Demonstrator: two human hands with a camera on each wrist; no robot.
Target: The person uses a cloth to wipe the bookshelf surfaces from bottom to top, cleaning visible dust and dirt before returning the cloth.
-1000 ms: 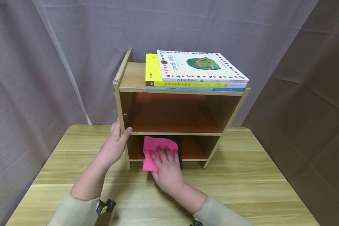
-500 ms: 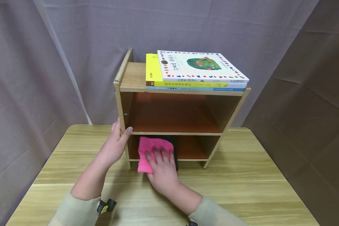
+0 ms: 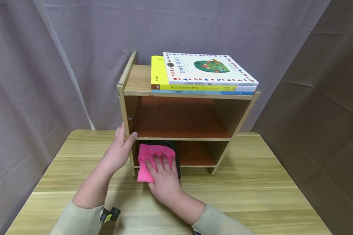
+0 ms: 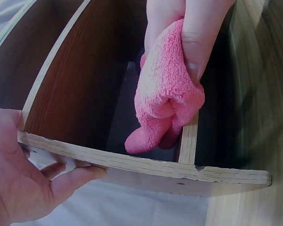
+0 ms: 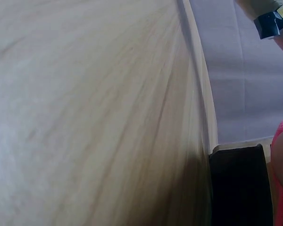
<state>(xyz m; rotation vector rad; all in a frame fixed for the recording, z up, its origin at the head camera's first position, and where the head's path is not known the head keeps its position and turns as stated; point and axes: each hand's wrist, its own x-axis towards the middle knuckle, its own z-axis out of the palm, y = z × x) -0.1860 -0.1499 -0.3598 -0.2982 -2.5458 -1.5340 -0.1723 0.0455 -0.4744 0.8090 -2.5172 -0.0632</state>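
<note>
Head: left fingers (image 3: 121, 134) grip shelf edge (image 3: 124, 112); right fingers (image 3: 158, 163) clutch cloth (image 3: 151, 150), room rightward.

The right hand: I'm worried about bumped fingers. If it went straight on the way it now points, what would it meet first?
The rest of the pink cloth that the right hand holds; beyond that, probably the left side panel, though depth inside the lower compartment is unclear.
</note>
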